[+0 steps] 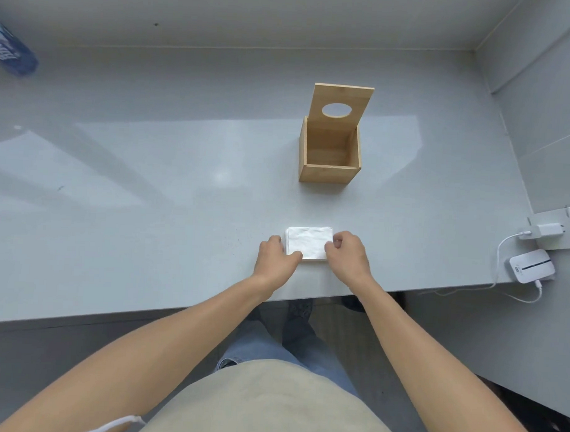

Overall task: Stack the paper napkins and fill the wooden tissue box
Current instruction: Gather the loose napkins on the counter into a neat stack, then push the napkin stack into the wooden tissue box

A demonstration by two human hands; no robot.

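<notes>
Two hands bracket the napkin stack (308,243) near the front edge of the counter (149,185): left hand (277,257) pressed to the stack's left side with the thumb tucked at the near corner, right hand (347,252) curled at the right side, fingertips pinching the top right edge. Neither grip is closed around the whole pile; both look partly curled and touching paper, stack flat on the counter, not lifted. Wooden tissue box (329,152) sits well apart, farther back and slightly right, hinged lid (341,103) standing up with its oval hole visible, inside looks empty. Risks, as I judge them: the sheets are thin and loose, so a side squeeze could bow the pile and fan the top layers out; a pinch on only the top few sheets could lift those and leave the rest. Stack looks close to the box opening in footprint, so a tilted entry may snag corners on the rim and crumple. Upright lid could get bumped shut by a wrist. White charger (530,265) and cable at far right are clear of the path.
</notes>
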